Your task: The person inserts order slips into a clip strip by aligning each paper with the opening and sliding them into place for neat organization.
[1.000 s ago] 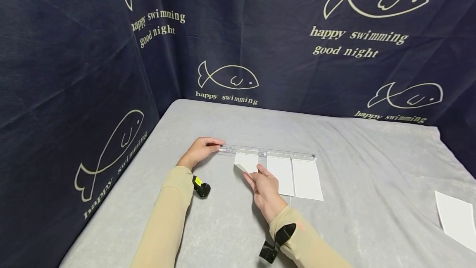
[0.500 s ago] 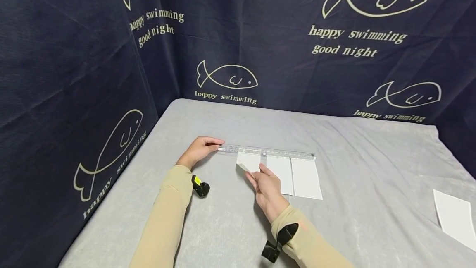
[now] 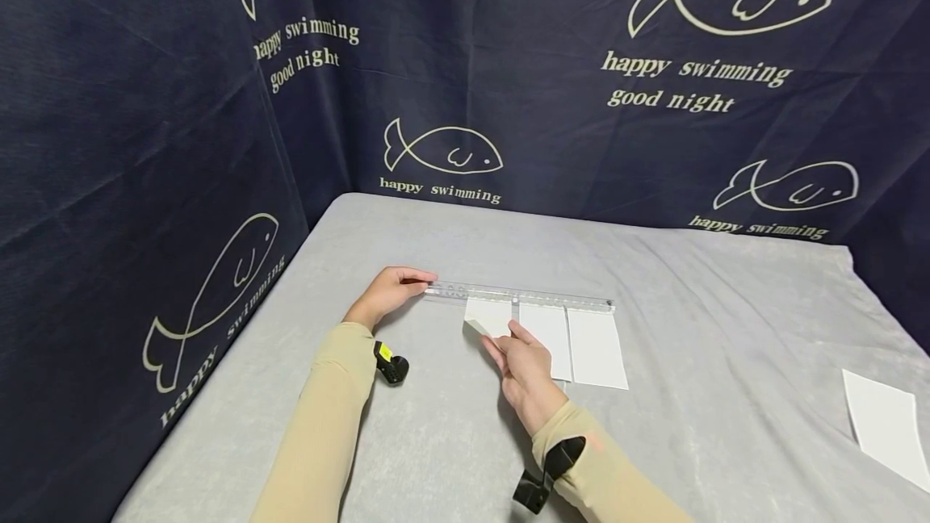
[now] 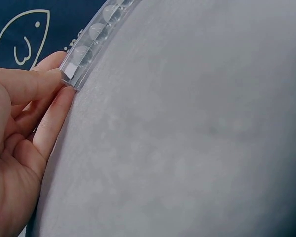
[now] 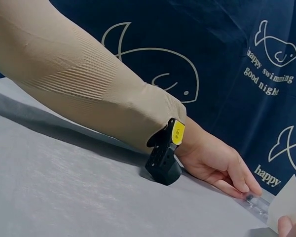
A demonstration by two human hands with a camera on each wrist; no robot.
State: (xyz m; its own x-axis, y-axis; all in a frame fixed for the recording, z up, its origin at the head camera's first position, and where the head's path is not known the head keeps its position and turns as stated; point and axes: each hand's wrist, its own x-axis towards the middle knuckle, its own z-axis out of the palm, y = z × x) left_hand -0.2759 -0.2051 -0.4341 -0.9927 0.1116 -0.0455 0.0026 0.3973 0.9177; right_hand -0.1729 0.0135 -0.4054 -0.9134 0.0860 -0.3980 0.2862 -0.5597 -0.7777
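Passage noted over the grey cloth point(image 3: 432, 434) between left sleeve point(image 3: 327, 418) and right sleeve point(image 3: 610, 470), and between rightmost row card point(image 3: 599, 349) and lone card point(image 3: 884, 424); obstructions: clear strip point(image 3: 538, 298), left hand point(image 3: 385, 293) at its end, right hand point(image 3: 525, 361) before it

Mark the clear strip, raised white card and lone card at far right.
Clear strip point(image 3: 541, 299): head view, middle of its length.
Raised white card point(image 5: 286, 205): right wrist view, middle of its visible face.
Lone card point(image 3: 886, 428): head view, middle of its face.

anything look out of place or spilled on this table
One white card lies alone at the right of the table, apart from the cards along the clear strip. Nothing looks spilled.
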